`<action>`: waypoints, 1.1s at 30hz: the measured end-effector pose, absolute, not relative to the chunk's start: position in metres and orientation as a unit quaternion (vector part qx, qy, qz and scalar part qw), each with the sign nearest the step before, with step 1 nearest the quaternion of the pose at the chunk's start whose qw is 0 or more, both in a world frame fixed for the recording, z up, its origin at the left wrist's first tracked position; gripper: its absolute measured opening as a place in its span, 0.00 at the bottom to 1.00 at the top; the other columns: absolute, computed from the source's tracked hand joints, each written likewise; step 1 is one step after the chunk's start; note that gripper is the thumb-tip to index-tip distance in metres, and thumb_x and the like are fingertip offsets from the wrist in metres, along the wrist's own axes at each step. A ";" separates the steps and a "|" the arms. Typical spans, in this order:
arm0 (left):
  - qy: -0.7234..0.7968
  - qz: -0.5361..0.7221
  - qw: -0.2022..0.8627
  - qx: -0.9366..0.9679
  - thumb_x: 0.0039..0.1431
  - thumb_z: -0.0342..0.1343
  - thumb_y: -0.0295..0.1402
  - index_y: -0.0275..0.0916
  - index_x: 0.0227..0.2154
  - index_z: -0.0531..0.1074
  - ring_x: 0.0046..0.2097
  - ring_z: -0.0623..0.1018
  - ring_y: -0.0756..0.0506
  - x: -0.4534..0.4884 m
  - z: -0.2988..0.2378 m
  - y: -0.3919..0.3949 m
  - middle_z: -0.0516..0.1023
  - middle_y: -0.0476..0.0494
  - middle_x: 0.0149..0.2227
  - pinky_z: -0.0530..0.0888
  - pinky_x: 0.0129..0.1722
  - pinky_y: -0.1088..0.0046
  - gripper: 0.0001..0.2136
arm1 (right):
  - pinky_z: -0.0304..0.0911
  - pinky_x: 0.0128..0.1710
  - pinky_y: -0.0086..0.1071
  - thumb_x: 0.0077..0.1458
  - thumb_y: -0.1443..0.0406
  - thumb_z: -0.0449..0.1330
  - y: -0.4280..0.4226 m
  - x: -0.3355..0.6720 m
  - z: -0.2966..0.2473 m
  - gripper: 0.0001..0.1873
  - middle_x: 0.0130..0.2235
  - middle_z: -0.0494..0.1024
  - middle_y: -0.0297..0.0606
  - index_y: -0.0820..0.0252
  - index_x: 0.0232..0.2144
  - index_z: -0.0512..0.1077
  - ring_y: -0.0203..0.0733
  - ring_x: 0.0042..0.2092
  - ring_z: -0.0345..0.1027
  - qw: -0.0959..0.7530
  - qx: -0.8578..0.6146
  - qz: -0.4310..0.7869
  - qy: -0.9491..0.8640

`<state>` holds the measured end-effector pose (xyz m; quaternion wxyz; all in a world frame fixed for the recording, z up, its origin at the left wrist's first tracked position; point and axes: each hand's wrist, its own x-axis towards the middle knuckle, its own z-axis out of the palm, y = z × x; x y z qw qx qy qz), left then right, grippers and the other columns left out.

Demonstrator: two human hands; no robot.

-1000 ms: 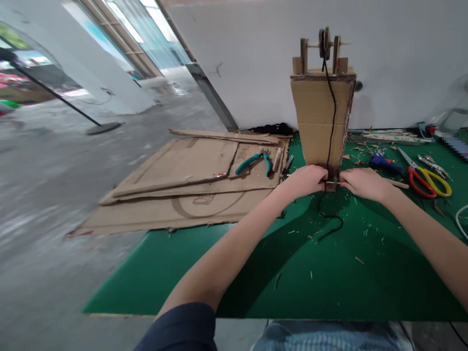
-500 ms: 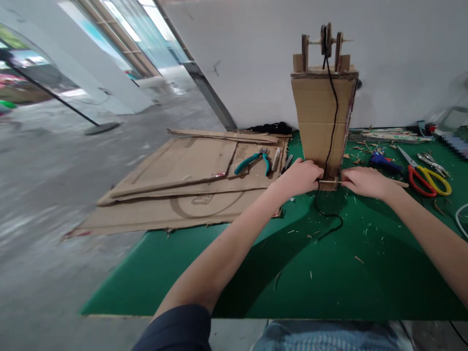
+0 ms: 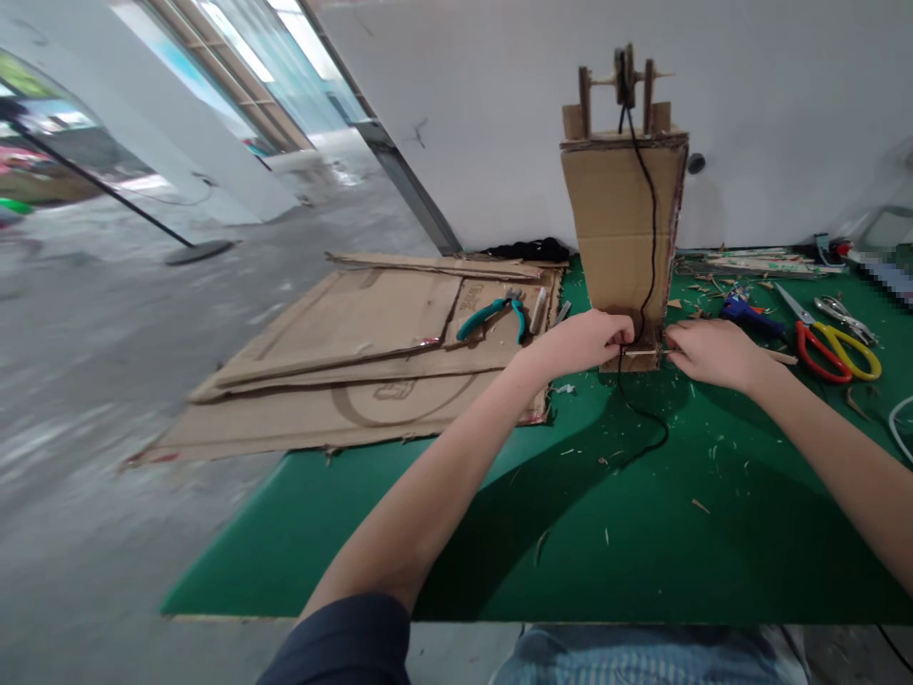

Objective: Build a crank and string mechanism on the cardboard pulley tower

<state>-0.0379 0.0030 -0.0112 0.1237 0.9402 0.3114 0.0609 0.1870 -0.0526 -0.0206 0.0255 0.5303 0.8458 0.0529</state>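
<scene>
A tall cardboard tower [image 3: 617, 228] stands on the green table [image 3: 571, 533], with a small wooden spool frame [image 3: 617, 81] on its top. A black cord [image 3: 648, 247] runs from the spool down the tower's front and curls onto the table. At the tower's foot, my left hand [image 3: 589, 342] is closed around the left end of a thin wooden stick [image 3: 646, 353]. From the right, my right hand [image 3: 706, 350] pinches the other end of that stick. The stick lies across the tower's base.
Flat cardboard sheets [image 3: 357, 352] overhang the table's left side, with teal pliers [image 3: 494, 314] lying on them. To the right lie a blue glue gun [image 3: 746, 314], red and yellow scissors [image 3: 831, 347] and scraps. Wood chips litter the table. A white wall stands behind.
The tower has shifted slightly left and tilted a little. Both hands stayed at its base on the stick, and the cord on the table straightened somewhat.
</scene>
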 end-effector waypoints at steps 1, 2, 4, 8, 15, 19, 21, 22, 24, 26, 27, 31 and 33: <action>0.305 0.066 0.138 0.940 0.54 0.49 0.22 0.38 0.41 0.73 0.39 0.76 0.47 -0.038 -0.011 0.004 0.80 0.43 0.39 0.68 0.39 0.71 0.13 | 0.57 0.36 0.37 0.61 0.63 0.50 -0.057 0.183 -0.016 0.11 0.42 0.79 0.47 0.62 0.38 0.70 0.50 0.44 0.72 0.006 0.528 0.080 0.845; 0.302 0.070 0.148 0.939 0.54 0.49 0.21 0.38 0.41 0.73 0.39 0.76 0.47 -0.038 -0.011 0.004 0.80 0.44 0.39 0.68 0.39 0.72 0.14 | 0.57 0.37 0.37 0.60 0.64 0.50 -0.062 0.178 -0.012 0.11 0.42 0.79 0.47 0.62 0.39 0.70 0.50 0.44 0.72 -0.015 0.528 0.098 0.843; 0.305 0.079 0.159 0.936 0.53 0.50 0.20 0.38 0.41 0.73 0.38 0.77 0.48 -0.038 -0.012 0.005 0.80 0.44 0.38 0.68 0.38 0.72 0.14 | 0.56 0.34 0.36 0.61 0.62 0.50 -0.072 0.165 -0.007 0.12 0.40 0.79 0.44 0.61 0.38 0.70 0.48 0.40 0.73 -0.044 0.534 0.094 0.839; 0.316 0.111 0.187 0.924 0.56 0.53 0.23 0.38 0.40 0.73 0.36 0.77 0.48 -0.036 -0.015 0.005 0.79 0.46 0.34 0.69 0.36 0.73 0.10 | 0.54 0.28 0.33 0.61 0.44 0.47 -0.081 0.137 -0.016 0.27 0.36 0.80 0.43 0.59 0.35 0.72 0.47 0.36 0.73 -0.073 0.572 0.021 0.817; 0.318 0.145 0.226 0.909 0.57 0.52 0.23 0.37 0.41 0.72 0.37 0.78 0.48 -0.033 -0.022 0.006 0.80 0.45 0.35 0.72 0.38 0.72 0.09 | 0.54 0.29 0.32 0.64 0.61 0.45 -0.071 0.129 -0.040 0.18 0.40 0.81 0.45 0.59 0.40 0.74 0.45 0.36 0.74 -0.073 0.625 -0.012 0.777; 0.312 0.140 0.235 0.910 0.56 0.51 0.21 0.37 0.43 0.71 0.39 0.78 0.49 -0.034 -0.019 0.006 0.80 0.45 0.37 0.71 0.39 0.73 0.13 | 0.51 0.27 0.32 0.60 0.60 0.48 -0.066 0.141 -0.034 0.15 0.34 0.80 0.42 0.58 0.33 0.73 0.44 0.33 0.72 -0.105 0.652 -0.014 0.751; 0.307 0.123 0.226 0.916 0.53 0.50 0.19 0.38 0.44 0.71 0.39 0.78 0.49 -0.035 -0.017 0.006 0.80 0.45 0.38 0.71 0.39 0.73 0.16 | 0.50 0.27 0.32 0.60 0.60 0.48 -0.066 0.142 -0.033 0.15 0.32 0.79 0.41 0.58 0.31 0.72 0.44 0.33 0.71 -0.120 0.655 -0.016 0.745; 0.307 0.113 0.217 0.920 0.52 0.50 0.19 0.38 0.45 0.71 0.39 0.78 0.48 -0.035 -0.017 0.006 0.79 0.45 0.38 0.71 0.39 0.73 0.17 | 0.49 0.27 0.32 0.59 0.59 0.49 -0.066 0.142 -0.033 0.14 0.32 0.79 0.41 0.58 0.32 0.72 0.44 0.33 0.72 -0.126 0.653 -0.013 0.746; 0.313 0.094 0.197 0.924 0.50 0.51 0.19 0.38 0.44 0.70 0.38 0.77 0.48 -0.034 -0.018 0.005 0.79 0.44 0.38 0.70 0.37 0.73 0.18 | 0.49 0.27 0.32 0.59 0.56 0.51 -0.068 0.140 -0.035 0.15 0.33 0.80 0.41 0.58 0.37 0.72 0.46 0.33 0.72 -0.129 0.644 0.002 0.754; 0.321 0.078 0.175 0.927 0.49 0.52 0.21 0.38 0.43 0.70 0.38 0.76 0.46 -0.032 -0.020 0.003 0.78 0.44 0.38 0.69 0.35 0.72 0.16 | 0.51 0.28 0.32 0.60 0.53 0.51 -0.069 0.137 -0.038 0.18 0.35 0.80 0.44 0.59 0.42 0.71 0.48 0.34 0.74 -0.115 0.634 0.025 0.764; 0.325 0.073 0.160 0.929 0.50 0.53 0.23 0.38 0.42 0.70 0.38 0.76 0.46 -0.031 -0.021 0.001 0.78 0.43 0.38 0.68 0.34 0.72 0.14 | 0.52 0.28 0.33 0.61 0.53 0.50 -0.069 0.136 -0.039 0.19 0.36 0.81 0.46 0.59 0.43 0.70 0.49 0.35 0.74 -0.103 0.630 0.036 0.769; 0.336 0.064 0.064 0.938 0.56 0.53 0.29 0.37 0.39 0.69 0.38 0.76 0.42 -0.027 -0.024 -0.006 0.78 0.39 0.38 0.67 0.33 0.69 0.08 | 0.54 0.30 0.34 0.64 0.63 0.44 -0.066 0.137 -0.040 0.17 0.41 0.81 0.48 0.60 0.45 0.70 0.49 0.37 0.75 -0.065 0.639 0.049 0.765; 0.337 0.058 0.027 0.939 0.57 0.51 0.29 0.37 0.39 0.68 0.38 0.76 0.42 -0.024 -0.023 -0.010 0.78 0.39 0.38 0.67 0.33 0.68 0.07 | 0.55 0.30 0.34 0.62 0.63 0.47 -0.065 0.139 -0.038 0.15 0.40 0.81 0.46 0.59 0.43 0.71 0.49 0.37 0.75 -0.067 0.649 0.044 0.757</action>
